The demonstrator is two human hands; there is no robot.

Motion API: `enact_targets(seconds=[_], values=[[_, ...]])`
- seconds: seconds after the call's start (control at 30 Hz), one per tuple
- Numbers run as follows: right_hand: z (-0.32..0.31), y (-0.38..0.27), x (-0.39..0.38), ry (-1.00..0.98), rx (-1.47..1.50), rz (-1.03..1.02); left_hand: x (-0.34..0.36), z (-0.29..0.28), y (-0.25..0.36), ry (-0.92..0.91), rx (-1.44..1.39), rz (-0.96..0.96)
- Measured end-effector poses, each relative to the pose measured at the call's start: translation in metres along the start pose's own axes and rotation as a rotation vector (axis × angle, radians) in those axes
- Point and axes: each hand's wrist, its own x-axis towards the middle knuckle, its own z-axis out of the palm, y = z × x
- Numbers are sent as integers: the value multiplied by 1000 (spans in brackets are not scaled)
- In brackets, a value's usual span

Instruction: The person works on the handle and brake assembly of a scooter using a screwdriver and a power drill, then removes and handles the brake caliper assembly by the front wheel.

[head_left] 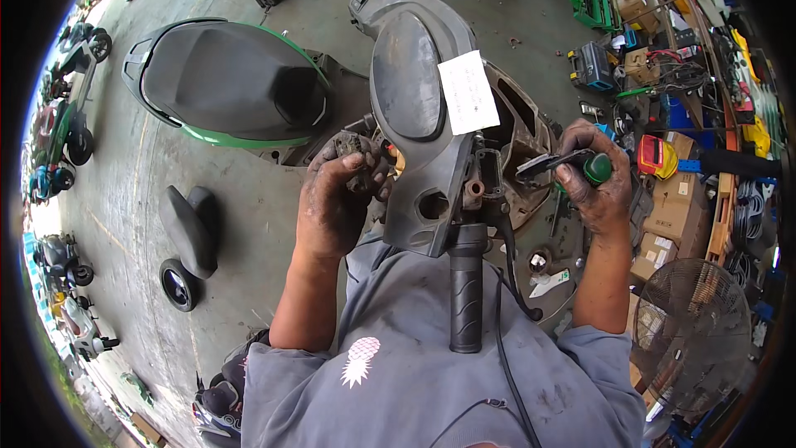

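My left hand (336, 199), blackened with grime, is closed on a small dirty part (354, 158) beside the scooter's grey handlebar cover (414, 207). My right hand (599, 203) holds a flat black plate (543, 164) and a green-handled tool (597, 168), to the right of an open rectangular housing (489, 170) on the handlebar. The black rubber grip (466, 299) points toward my body. A white paper (467, 91) lies on the cover, next to an oval black panel (406, 75).
A green-trimmed seat (207, 75) is at upper left, with a loose seat (186, 232) and tyre (178, 286) below. Cardboard boxes (672, 207), toolboxes (590, 66) and a standing fan (692, 340) crowd the right side. Parked scooters (62, 149) line the far left.
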Motion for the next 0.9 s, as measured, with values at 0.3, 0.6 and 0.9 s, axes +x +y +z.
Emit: enact_targets(seconds=[0.3, 0.6, 0.9], values=[[25, -22, 1, 114, -314, -465, -5, 13, 3, -58, -129, -88], [79, -76, 17, -58, -721, -952, -14, 47, 18, -51, -402, -124], [132, -98, 16, -394, -1098, -702, -17, 20, 26, 85, -602, -264]])
